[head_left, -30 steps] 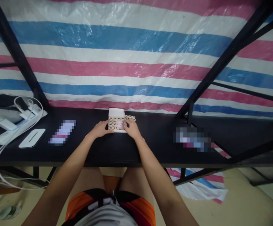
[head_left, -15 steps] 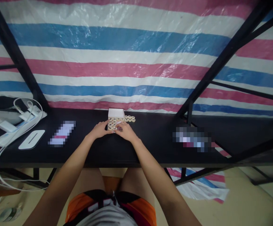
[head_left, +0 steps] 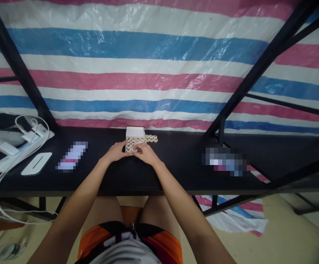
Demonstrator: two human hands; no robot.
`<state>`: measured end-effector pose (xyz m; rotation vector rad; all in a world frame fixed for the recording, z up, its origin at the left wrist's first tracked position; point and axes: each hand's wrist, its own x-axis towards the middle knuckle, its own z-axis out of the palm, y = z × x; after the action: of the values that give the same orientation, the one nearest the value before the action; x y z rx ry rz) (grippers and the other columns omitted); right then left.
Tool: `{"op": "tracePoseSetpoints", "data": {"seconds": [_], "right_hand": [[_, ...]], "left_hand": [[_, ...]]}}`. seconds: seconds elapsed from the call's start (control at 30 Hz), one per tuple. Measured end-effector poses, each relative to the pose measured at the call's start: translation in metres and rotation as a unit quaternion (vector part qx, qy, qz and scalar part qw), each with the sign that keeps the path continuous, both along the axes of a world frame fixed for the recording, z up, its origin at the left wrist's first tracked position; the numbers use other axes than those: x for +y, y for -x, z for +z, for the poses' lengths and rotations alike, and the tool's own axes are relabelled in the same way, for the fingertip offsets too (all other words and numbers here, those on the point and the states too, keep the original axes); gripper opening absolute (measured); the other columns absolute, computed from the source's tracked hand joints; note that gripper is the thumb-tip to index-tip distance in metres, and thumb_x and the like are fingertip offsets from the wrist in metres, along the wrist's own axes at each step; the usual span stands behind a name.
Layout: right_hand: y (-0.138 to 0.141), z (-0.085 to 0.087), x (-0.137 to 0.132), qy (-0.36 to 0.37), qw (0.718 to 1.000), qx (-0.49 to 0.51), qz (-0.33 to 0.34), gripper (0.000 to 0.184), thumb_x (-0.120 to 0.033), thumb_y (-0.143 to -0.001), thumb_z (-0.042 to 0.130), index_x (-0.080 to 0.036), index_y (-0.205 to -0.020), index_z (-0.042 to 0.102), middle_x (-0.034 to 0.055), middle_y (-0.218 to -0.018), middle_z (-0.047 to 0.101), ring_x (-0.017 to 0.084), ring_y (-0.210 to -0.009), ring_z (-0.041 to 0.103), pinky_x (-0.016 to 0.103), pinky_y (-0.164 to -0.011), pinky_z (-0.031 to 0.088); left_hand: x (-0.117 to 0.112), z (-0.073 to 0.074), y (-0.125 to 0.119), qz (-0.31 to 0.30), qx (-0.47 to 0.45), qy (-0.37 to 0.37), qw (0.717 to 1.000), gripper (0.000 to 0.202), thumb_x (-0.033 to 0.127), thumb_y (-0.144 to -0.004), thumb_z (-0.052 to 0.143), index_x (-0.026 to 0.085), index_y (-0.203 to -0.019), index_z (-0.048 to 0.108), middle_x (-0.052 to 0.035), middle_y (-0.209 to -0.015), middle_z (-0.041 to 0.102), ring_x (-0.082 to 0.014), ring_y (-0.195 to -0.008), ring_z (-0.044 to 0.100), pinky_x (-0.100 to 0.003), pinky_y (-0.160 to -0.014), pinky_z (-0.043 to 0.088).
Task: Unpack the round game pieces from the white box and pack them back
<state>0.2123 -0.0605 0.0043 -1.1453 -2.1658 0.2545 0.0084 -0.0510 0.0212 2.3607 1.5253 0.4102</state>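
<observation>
Round, squat pieces (head_left: 128, 149), pale cream with dark characters on top; small and soft here, can't read them. Most sit face up in rows in a shallow white box (head_left: 135, 137) on the black bench (head_left: 132, 174), at 12 o'clock from the person. White lid (head_left: 135, 132) open at box's 12 o'clock side. Pieces at 6 o'clock in box partly covered by the right hand. Loose pieces (head_left: 151, 138) in a short cluster, flat on bench at box's 2 o'clock, just beside it. Left hand (head_left: 118, 150) at box's 9 o'clock, fingers spread around the corner, touching. Right hand (head_left: 147, 153) at 4 o'clock, fingers bent over the pieces; can't tell if pinching one.
</observation>
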Motion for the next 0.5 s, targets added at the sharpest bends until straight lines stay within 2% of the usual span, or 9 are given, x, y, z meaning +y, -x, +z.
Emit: {"op": "tracePoseSetpoints", "data": {"seconds": [0.23,0.37,0.5], "right_hand": [[-0.0013,-0.0042,0.0038,0.004,0.999,0.031,0.009,0.013,-0.030,-0.080,0.064,-0.020,-0.088,0.065,0.0036,-0.089,0.066,0.018,-0.088,0.058,0.030,-0.084,0.043],[-0.0003,-0.0050,0.0038,0.034,0.996,0.078,-0.015,0.017,-0.035,-0.079,0.065,-0.020,-0.088,0.065,0.0037,-0.091,0.067,0.017,-0.085,0.059,0.029,-0.081,0.045],[-0.0079,-0.0006,0.0063,0.014,0.993,0.100,-0.063,0.019,-0.038,-0.081,0.062,-0.020,-0.088,0.065,0.0044,-0.092,0.068,0.019,-0.089,0.060,0.030,-0.085,0.044]], "left_hand": [[0.0002,-0.0004,0.0005,0.004,-0.001,0.003,1.000,0.093,0.070,-0.073,0.053,0.018,-0.146,0.029,-0.0134,-0.133,0.053,-0.0347,-0.120,0.047,-0.040,-0.097,0.037],[-0.0029,0.0033,-0.0004,0.007,0.006,0.005,1.000,0.089,0.067,-0.074,0.054,0.020,-0.146,0.029,-0.0125,-0.132,0.054,-0.0345,-0.120,0.047,-0.040,-0.097,0.038],[0.0002,-0.0003,0.0001,0.012,0.001,0.008,1.000,0.090,0.069,-0.073,0.054,0.021,-0.146,0.029,-0.0111,-0.134,0.053,-0.0346,-0.121,0.047,-0.040,-0.098,0.037]]}}
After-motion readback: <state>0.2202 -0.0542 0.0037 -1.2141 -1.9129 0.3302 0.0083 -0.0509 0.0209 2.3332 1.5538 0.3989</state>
